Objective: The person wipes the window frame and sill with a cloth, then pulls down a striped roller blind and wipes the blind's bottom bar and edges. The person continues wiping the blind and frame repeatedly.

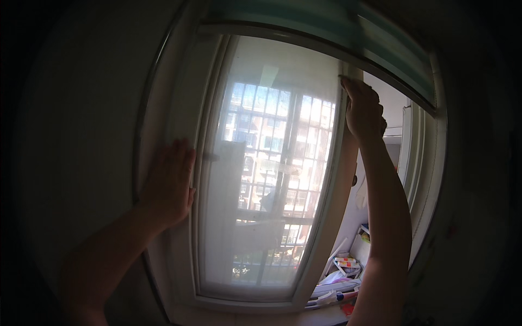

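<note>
A white-framed window sash (322, 244) with a hazy glass pane (261, 261) stands in front of me. My left hand (169, 183) lies flat, fingers straight, on the pale window frame left of the glass, and it holds nothing. Raised high on the other side, my right hand (363, 108) has its fingers curled at the upper part of the sash's right edge, thumb side towards the glass. Its fingertips are hidden, and whether a small thing is also inside that hand cannot be seen.
Above the sash hangs a blue-green striped blind (285, 16) with a dark bottom rail (265, 30). Right of the sash, an open gap shows a ledge cluttered with packets (346, 263) and bags. A beaded cord (422, 212) hangs at the right jamb. Bars and a building show through the glass.
</note>
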`<control>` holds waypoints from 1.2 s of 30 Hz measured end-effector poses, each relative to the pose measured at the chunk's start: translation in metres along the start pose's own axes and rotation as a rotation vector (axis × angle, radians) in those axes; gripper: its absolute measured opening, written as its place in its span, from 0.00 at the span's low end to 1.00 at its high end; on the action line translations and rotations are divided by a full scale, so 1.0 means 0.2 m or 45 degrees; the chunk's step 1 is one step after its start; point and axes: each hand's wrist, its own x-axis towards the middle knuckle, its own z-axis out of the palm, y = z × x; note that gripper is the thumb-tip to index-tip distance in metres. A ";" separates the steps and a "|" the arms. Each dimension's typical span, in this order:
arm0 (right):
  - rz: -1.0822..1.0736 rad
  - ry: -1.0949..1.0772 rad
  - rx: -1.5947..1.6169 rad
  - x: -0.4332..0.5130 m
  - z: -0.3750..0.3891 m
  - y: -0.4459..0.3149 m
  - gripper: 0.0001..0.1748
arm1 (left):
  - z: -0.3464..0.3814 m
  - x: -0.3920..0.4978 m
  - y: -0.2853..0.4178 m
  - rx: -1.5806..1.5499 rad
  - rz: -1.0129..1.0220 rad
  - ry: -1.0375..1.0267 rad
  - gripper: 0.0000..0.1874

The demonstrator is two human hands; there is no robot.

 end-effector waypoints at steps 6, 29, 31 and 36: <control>0.042 0.090 0.021 0.07 -0.01 -0.04 0.21 | 0.01 -0.01 0.00 -0.033 0.026 0.065 0.45; 0.166 -0.393 -0.362 0.54 -0.28 -0.31 0.24 | 0.08 0.00 -0.01 -0.188 0.021 0.076 0.43; 0.141 -0.395 -0.363 0.56 -0.25 -0.32 0.21 | 0.08 -0.01 -0.01 -0.192 0.018 0.071 0.43; 0.088 -0.341 -0.405 0.60 -0.18 -0.29 0.20 | 0.08 -0.01 -0.01 -0.198 0.025 0.124 0.44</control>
